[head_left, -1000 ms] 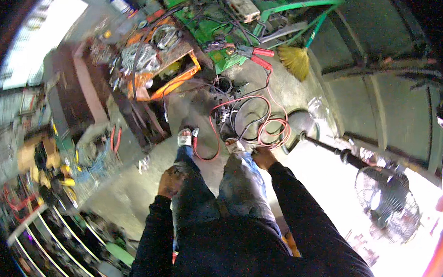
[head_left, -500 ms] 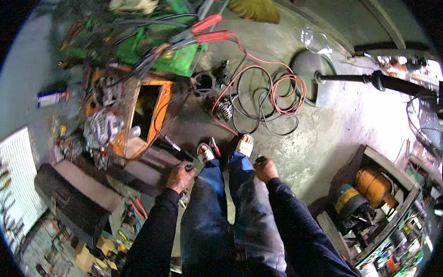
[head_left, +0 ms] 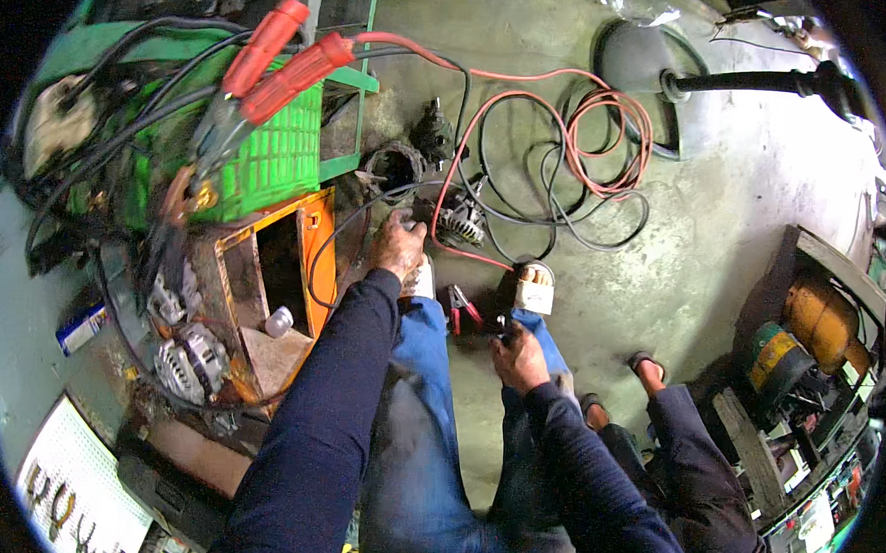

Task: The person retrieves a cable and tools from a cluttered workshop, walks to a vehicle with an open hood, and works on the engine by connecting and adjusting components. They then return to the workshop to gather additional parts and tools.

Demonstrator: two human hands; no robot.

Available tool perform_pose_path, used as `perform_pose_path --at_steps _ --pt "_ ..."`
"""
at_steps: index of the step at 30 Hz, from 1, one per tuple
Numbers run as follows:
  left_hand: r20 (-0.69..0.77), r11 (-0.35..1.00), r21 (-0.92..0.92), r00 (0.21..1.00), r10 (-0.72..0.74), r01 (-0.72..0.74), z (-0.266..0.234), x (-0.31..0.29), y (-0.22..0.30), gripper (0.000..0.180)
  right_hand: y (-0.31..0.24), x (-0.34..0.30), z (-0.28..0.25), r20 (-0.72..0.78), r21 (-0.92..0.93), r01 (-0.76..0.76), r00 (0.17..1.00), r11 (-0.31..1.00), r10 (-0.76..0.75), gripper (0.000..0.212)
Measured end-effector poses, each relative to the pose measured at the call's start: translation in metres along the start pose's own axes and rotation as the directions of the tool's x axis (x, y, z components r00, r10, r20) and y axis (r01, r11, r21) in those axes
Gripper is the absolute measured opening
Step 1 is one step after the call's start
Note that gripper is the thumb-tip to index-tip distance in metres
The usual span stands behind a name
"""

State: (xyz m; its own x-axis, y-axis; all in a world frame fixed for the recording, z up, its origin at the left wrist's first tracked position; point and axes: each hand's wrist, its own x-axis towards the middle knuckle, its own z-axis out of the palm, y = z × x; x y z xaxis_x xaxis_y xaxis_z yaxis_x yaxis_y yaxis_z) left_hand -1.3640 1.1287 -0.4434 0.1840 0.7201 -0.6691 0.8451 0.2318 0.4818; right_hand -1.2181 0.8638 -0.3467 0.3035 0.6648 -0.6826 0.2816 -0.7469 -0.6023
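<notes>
Reaching farther forward with the left hand (head_left: 398,244) than half a second ago, from beside the knee to near the alternator (head_left: 463,217) on the floor ahead, probably putting that part in easier reach; fingers bent, grip impossible to tell. Holding a small tool (head_left: 501,327) in the curled right hand (head_left: 522,363), over the shin, well apart from the left (exact kind too small to make out). Newly in view at right: a co-worker's legs (head_left: 690,440).

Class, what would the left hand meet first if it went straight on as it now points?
Probably the black cable crossing just ahead of the left hand, though their heights are unclear.
</notes>
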Motion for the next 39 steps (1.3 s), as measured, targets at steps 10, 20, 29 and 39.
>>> perform_pose_path --at_steps 10,20,29,39 --pt "-0.292 0.963 0.256 0.943 0.16 -0.084 0.047 0.158 -0.038 0.05 -0.024 0.014 0.048 0.292 0.199 -0.267 0.935 0.943 0.203 0.036" --pt "-0.151 0.925 0.367 0.975 0.161 -0.095 0.068 0.193 -0.054 0.05 -0.05 0.038 0.025 0.324 0.38 -0.418 0.896 0.825 0.304 0.036" --pt "0.113 0.778 -0.573 0.965 -0.237 0.258 -0.003 0.156 -0.113 0.073 -0.047 0.043 0.03 0.342 0.326 -0.414 0.89 0.85 0.302 0.045" --pt "-0.055 0.572 -0.782 0.887 -0.459 0.248 0.026 0.162 -0.079 0.094 -0.054 0.046 0.02 0.355 0.357 -0.428 0.884 0.83 0.304 0.048"
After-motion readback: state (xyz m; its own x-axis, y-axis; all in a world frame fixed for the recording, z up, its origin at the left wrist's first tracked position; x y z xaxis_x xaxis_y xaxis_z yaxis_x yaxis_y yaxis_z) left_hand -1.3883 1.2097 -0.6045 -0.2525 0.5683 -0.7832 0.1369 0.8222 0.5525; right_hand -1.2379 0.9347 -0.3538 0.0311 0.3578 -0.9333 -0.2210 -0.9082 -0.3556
